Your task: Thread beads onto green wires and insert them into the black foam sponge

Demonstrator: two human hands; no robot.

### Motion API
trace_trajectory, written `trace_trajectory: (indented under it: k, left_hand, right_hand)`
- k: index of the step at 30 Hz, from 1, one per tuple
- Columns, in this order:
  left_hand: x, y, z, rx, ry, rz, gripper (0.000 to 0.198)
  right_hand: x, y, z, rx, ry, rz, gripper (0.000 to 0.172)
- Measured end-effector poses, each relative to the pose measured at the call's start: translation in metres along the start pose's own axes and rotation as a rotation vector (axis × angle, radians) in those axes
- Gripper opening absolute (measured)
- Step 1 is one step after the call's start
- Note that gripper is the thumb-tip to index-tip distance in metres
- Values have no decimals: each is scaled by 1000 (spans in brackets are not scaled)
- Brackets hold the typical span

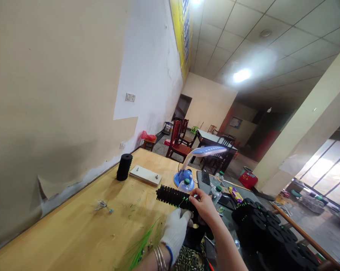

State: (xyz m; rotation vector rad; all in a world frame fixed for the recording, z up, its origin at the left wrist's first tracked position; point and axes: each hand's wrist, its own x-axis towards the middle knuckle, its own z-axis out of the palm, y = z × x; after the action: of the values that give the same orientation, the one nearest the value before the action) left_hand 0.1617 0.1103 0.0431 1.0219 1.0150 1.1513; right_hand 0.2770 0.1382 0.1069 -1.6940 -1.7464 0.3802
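Note:
A black ridged cylinder (pixel 172 195) lies tilted in front of me above the table, with thin green strands (pixel 183 201) at its near side. My left hand (pixel 176 226), in a white knit glove, has its fingers curled against the cylinder's underside. My bare right hand (pixel 202 203) pinches with thumb and forefinger at the cylinder's right part, where the green strands are; its fingertips partly hide what they hold. Loose green strands (pixel 143 244) lie left of my gloved wrist. Below the hands is a heap of small metal pieces (pixel 188 259).
On the wooden table (pixel 82 226) stand a black cylinder (pixel 124 167), a white board with two bolts (pixel 145 175) and a blue desk lamp (pixel 184 177). Bottles with green caps (pixel 216 195) and a phone (pixel 205 176) lie beyond. Several black rollers (pixel 267 229) are piled at right.

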Motion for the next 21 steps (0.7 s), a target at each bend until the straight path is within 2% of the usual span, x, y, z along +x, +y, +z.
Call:
trace_trajectory:
  k: [4,11,17,21]
  left_hand:
    - [3,-2,1,22,2,10,22]
    - [-3,-7,-5,84,-43,123,21]
    - [-36,-13,-35,437,3,256,43]
    - [-59,-12,-58,538,1,418,45]
  right_hand:
    - [-9,1,0,0,29,-82,9]
    - [-29,15,8,-92,116,-296,30]
    - [-31,27,14,-266,189,-402,32]
    - [-31,28,14,-339,235,-468,29]
